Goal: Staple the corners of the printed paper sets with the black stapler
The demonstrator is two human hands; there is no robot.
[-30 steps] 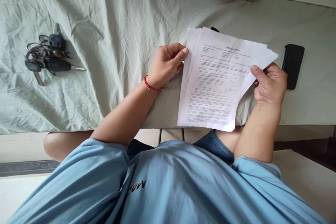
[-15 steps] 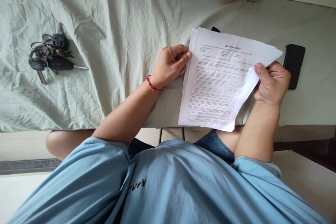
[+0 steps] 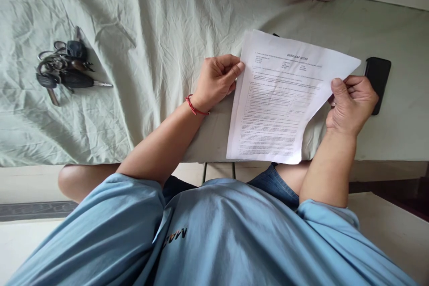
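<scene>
Thin stack of white printed paper sheets (image 3: 281,103): flat, rectangular, fine black text, slightly curled at the right corner; held above the near edge of the table (image 3: 395,134). Left hand (image 3: 217,81) pinches the stack's left edge, thumb on top; right hand (image 3: 351,103) grips the right edge. Table covering: pale green creased cloth (image 3: 140,31), matte, heavily wrinkled at left. Bunch of dark metal keys with black fobs (image 3: 65,69), far left. Black glossy rectangular phone (image 3: 378,76), just right of the right hand.
</scene>
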